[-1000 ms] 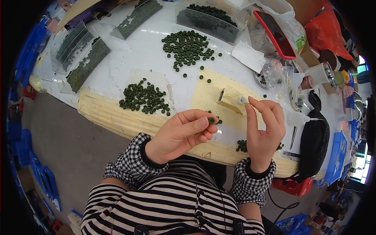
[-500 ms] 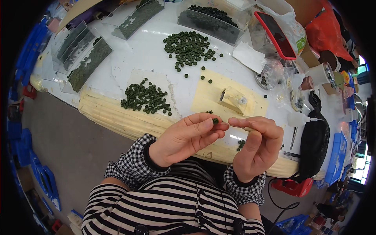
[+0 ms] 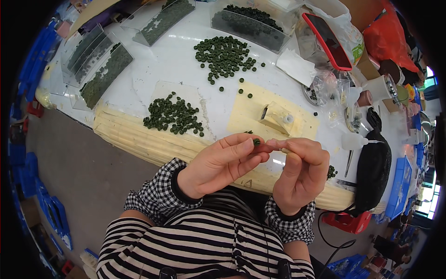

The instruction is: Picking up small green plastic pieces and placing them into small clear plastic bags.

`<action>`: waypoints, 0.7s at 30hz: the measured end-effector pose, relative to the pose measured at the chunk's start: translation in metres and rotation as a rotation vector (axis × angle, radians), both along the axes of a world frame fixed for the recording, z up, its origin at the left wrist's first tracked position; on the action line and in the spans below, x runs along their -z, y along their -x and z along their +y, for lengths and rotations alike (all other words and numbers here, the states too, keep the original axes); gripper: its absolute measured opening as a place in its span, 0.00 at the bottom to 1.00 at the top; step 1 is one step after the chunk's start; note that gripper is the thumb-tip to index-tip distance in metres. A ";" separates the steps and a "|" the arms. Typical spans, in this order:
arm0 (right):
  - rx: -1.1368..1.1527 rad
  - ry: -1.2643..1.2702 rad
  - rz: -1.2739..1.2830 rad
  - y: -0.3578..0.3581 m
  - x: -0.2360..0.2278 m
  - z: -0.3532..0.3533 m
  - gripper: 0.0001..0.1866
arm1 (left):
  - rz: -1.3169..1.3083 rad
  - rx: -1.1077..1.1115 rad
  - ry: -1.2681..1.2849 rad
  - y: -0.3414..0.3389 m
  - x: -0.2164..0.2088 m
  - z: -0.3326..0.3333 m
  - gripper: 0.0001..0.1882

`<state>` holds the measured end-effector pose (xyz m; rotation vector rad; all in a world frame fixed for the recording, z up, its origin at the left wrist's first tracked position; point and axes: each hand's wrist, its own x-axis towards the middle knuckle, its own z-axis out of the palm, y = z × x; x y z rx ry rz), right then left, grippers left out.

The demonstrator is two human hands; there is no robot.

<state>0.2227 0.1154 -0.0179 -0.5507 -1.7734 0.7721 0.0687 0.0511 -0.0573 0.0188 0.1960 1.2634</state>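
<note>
Between thumb and forefinger, my left hand (image 3: 225, 162) pinches a small dark green round piece (image 3: 256, 142). My right hand (image 3: 301, 169) is closed on a thin tool with a pale handle (image 3: 285, 150). Its tip points at the green piece, and the fingertips of both hands almost meet; whether the tip touches the piece I cannot tell. Just beyond the hands, a small yellow block-like stand (image 3: 277, 118) with a whitish cap rests on a yellow sheet (image 3: 239, 109). A loose pile of green pieces (image 3: 172, 115) lies left of my left hand.
A larger pile of round green pieces (image 3: 223, 56) lies farther back. Clear bins (image 3: 248, 30) of green pieces line the far side. To the right are a red-cased phone (image 3: 326, 42), a white squeeze bottle (image 3: 355, 141) and a black pouch (image 3: 374, 172). Yellow padding (image 3: 139, 137) covers the near edge.
My right hand has shifted slightly left, bringing the tool closer to the green piece. Some green pieces right of that hand now show. My left hand has barely moved.
</note>
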 end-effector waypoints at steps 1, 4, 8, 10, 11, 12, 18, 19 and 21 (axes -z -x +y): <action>0.006 -0.009 -0.014 0.000 -0.001 0.000 0.04 | -0.012 0.003 -0.018 0.000 0.002 0.000 0.11; 0.002 -0.030 -0.116 -0.001 -0.004 -0.001 0.05 | -0.025 0.000 -0.024 0.001 0.003 0.000 0.11; -0.010 -0.028 -0.134 -0.004 -0.004 0.000 0.07 | -0.043 0.010 -0.040 0.001 0.003 0.000 0.11; 0.023 0.056 0.117 0.002 -0.003 -0.001 0.05 | -0.007 -0.004 -0.036 0.002 0.003 -0.001 0.11; 0.041 0.097 0.243 0.004 -0.003 -0.001 0.05 | 0.011 -0.010 -0.036 0.002 0.002 -0.001 0.11; 0.094 0.106 0.262 0.003 -0.003 0.000 0.04 | 0.107 -0.056 -0.038 0.002 0.000 -0.001 0.10; 0.478 -0.263 -0.281 -0.016 -0.006 0.032 0.03 | 0.525 -0.323 -0.145 0.002 -0.004 -0.005 0.08; 0.498 -0.313 -0.344 -0.016 -0.006 0.035 0.03 | 0.559 -0.359 -0.170 0.003 -0.002 -0.004 0.09; 0.495 -0.305 -0.384 -0.013 -0.002 0.037 0.04 | 0.610 -0.400 -0.188 0.003 -0.002 -0.004 0.09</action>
